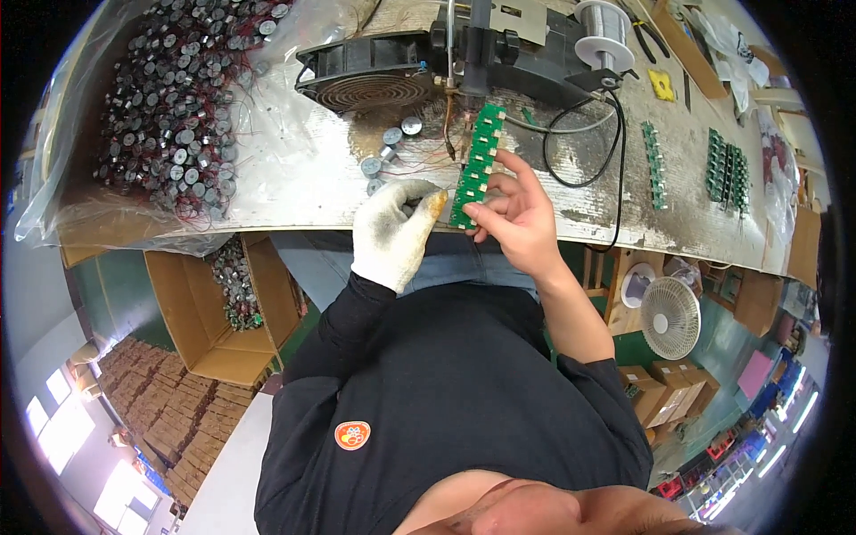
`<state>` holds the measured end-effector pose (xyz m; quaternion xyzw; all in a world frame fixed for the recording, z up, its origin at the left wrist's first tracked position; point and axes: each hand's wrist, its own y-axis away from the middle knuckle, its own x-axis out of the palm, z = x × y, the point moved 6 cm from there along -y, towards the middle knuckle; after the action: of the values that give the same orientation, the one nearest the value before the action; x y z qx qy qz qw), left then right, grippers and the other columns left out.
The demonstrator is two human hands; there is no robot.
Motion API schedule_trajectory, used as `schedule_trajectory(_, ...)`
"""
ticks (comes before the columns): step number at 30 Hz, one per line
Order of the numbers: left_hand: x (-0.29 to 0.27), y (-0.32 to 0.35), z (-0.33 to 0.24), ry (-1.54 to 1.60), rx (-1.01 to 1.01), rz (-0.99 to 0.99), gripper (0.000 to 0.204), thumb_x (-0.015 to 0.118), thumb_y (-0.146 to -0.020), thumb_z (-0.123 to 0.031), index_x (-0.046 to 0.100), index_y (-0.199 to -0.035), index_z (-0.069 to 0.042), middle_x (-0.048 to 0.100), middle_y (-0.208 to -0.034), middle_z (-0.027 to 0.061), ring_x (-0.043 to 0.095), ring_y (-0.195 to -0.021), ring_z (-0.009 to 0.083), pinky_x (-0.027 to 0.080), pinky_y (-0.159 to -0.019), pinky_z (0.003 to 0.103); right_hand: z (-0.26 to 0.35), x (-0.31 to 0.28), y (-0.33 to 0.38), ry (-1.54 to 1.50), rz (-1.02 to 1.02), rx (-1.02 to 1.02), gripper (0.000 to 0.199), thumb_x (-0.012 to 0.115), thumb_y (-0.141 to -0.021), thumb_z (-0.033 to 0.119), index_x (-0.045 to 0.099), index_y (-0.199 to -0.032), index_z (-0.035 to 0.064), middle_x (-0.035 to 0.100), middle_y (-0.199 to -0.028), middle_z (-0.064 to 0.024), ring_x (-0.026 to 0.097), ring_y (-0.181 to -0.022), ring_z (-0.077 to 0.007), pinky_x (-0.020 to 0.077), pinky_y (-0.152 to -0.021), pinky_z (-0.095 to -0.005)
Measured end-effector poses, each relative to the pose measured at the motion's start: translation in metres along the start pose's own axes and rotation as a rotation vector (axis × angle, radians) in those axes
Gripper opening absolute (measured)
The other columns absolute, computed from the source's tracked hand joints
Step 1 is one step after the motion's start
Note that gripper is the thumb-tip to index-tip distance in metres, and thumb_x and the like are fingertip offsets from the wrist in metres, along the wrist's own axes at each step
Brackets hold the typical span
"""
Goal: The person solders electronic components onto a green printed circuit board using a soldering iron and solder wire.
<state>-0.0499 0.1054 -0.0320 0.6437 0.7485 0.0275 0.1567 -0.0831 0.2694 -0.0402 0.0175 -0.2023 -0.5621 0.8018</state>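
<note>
Far to my left on the tabletop [294,169] lies a big heap of small round grey parts with thin red wires [174,98], spread on clear plastic sheet. Below the table edge there, an open cardboard box [192,312] holds more of the same round parts. Next along, a black fan [370,76] lies at the back of the tabletop, and a few loose round parts [392,147] sit just in front of it.

My left hand [392,230], in a worn white glove with a yellowed fingertip, is curled loosely at the near edge of the tabletop; its fingertip comes right up beside the lower end of the green circuit board strip [474,165] (I cannot tell whether it truly touches or holds anything). My bare right hand [517,218] grips that strip near its lower end, thumb below and fingers along its right edge. The strip stands tilted, its upper end reaching up under the black soldering fixture [481,45], close to a copper-coloured tip.

Further right, a spool of solder wire [602,27] stands at the back, a black cable [615,152] loops across the surface, and more green board strips [727,169] lie well apart from my hands
</note>
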Motion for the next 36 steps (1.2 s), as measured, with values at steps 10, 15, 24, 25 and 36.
schedule_trajectory(10,0.007,-0.008,-0.012,0.082,-0.056,0.021,0.015,0.067,-0.082,-0.011,0.064,-0.086,0.003,0.064,-0.076,0.0079,0.06,-0.069,0.0113,0.048,-0.063,0.026,0.004,0.001,0.0,-0.067,0.018,-0.02,0.069,0.061,-0.082,-0.008,0.026,-0.14,0.0032,0.056,-0.107,-0.0171,0.065,-0.068,-0.0183,0.0511,-0.053,-0.0232)
schedule_trajectory(15,0.005,-0.015,-0.012,0.041,-0.044,0.02,0.015,0.068,-0.08,-0.011,0.065,-0.082,0.003,0.064,-0.073,0.0076,0.059,-0.068,0.0105,0.048,-0.062,0.026,0.006,0.003,-0.001,-0.077,0.004,-0.035,0.068,0.06,-0.082,-0.01,0.026,-0.14,0.0023,0.056,-0.109,-0.0186,0.065,-0.067,-0.0187,0.0521,-0.053,-0.0239)
schedule_trajectory(24,0.002,-0.02,-0.026,-0.042,0.034,0.01,0.014,0.068,-0.08,-0.01,0.065,-0.082,0.003,0.064,-0.074,0.0069,0.059,-0.068,0.0106,0.047,-0.062,0.025,0.008,0.003,-0.005,-0.082,-0.01,-0.06,0.068,0.06,-0.082,-0.01,0.026,-0.139,0.0023,0.056,-0.108,-0.0184,0.066,-0.068,-0.0188,0.0533,-0.054,-0.0242)
schedule_trajectory(25,0.002,-0.021,-0.025,-0.025,0.024,-0.008,0.014,0.069,-0.078,-0.011,0.066,-0.079,0.002,0.064,-0.072,0.0072,0.059,-0.067,0.0108,0.047,-0.062,0.026,0.009,0.003,-0.006,-0.082,0.001,-0.064,0.068,0.06,-0.082,-0.009,0.026,-0.14,0.0031,0.055,-0.108,-0.0178,0.065,-0.069,-0.0183,0.0534,-0.055,-0.0241)
schedule_trajectory(36,0.003,-0.02,-0.023,-0.058,0.022,-0.006,0.016,0.07,-0.078,-0.013,0.067,-0.079,0.002,0.066,-0.072,0.0081,0.06,-0.066,0.0119,0.047,-0.061,0.026,0.008,0.002,-0.005,-0.092,0.001,-0.082,0.069,0.06,-0.081,-0.01,0.027,-0.14,0.005,0.055,-0.107,-0.0163,0.065,-0.069,-0.0178,0.0535,-0.055,-0.0242)
